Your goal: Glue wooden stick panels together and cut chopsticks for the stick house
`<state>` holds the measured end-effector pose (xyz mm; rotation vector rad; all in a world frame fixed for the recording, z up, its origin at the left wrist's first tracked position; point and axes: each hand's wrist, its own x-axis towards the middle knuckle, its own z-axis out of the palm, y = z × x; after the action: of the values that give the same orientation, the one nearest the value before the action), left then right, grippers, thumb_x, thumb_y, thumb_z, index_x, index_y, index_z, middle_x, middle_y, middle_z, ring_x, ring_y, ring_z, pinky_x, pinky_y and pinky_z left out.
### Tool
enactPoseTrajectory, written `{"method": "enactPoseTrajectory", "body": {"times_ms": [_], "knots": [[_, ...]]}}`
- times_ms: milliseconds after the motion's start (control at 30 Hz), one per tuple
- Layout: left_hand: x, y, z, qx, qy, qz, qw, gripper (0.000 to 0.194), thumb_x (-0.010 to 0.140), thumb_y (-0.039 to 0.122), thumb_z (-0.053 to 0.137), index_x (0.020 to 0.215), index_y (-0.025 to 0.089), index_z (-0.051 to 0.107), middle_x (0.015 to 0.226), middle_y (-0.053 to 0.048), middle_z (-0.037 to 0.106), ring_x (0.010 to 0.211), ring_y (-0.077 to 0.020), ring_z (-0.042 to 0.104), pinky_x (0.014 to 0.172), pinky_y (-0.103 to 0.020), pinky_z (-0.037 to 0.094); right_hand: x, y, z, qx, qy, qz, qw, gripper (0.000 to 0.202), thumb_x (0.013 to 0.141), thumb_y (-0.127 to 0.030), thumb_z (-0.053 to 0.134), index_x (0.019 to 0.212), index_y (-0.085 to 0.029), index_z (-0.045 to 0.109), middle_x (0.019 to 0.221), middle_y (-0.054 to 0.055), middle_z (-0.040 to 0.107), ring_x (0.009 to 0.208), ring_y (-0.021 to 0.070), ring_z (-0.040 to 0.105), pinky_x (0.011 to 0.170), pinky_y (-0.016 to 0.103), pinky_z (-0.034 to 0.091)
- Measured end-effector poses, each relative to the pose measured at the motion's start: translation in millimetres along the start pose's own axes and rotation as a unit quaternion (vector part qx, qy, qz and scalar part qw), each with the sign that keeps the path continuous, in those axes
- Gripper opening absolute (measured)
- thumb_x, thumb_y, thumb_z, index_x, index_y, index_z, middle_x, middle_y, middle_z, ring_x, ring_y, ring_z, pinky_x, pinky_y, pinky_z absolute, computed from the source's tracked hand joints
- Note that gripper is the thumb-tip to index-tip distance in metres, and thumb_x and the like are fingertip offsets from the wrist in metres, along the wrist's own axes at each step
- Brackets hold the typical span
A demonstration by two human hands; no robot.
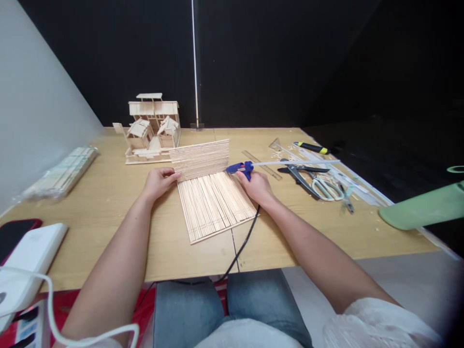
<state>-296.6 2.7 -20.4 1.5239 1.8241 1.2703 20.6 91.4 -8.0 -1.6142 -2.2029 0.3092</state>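
Observation:
In my right hand (258, 186) is a blue hot glue gun (241, 169) with a long white glue stick coming out of its back. Its nozzle points left, at the right end of the seam between two panels of thin wooden sticks. One stick panel (217, 203) lies flat on the table. The other stick panel (201, 158) stands up along its far edge. My left hand (159, 184) pinches the standing panel at its lower left corner. A black cord runs from the glue gun down past the table's front edge.
A stick model house (154, 130) stands at the back left. Bagged sticks (61, 171) lie at the left, near a white power bank (32, 266). At the right are a clear ruler (261, 165), scissors (328, 188), a utility knife (311, 147) and a green cylinder (420, 208).

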Motion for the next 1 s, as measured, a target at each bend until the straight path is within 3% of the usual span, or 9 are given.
{"method": "enactPoseTrajectory", "body": {"times_ms": [333, 1000], "knots": [[-2, 6, -1.2, -0.001, -0.003, -0.002, 1.000, 0.038, 0.065, 0.053, 0.071, 0.071, 0.015, 0.072, 0.069, -0.004, 0.069, 0.065, -0.0173, 0.058, 0.065, -0.028, 0.044, -6, -8, 4, 0.053, -0.005, -0.015, 0.998, 0.052, 0.093, -0.058, 0.043, 0.106, -0.019, 0.074, 0.092, 0.013, 0.076, 0.094, 0.0281, 0.070, 0.079, 0.032, 0.049], [-2, 8, -3.0, 0.002, -0.007, 0.005, 1.000, 0.043, 0.066, 0.058, 0.072, 0.073, 0.015, 0.073, 0.072, -0.004, 0.071, 0.067, -0.0180, 0.059, 0.066, -0.028, 0.045, -1, -4, -4, -0.008, -0.001, 0.017, 1.000, 0.056, 0.094, -0.058, 0.041, 0.099, -0.013, 0.075, 0.094, 0.019, 0.075, 0.095, 0.0308, 0.070, 0.079, 0.035, 0.050]]}}
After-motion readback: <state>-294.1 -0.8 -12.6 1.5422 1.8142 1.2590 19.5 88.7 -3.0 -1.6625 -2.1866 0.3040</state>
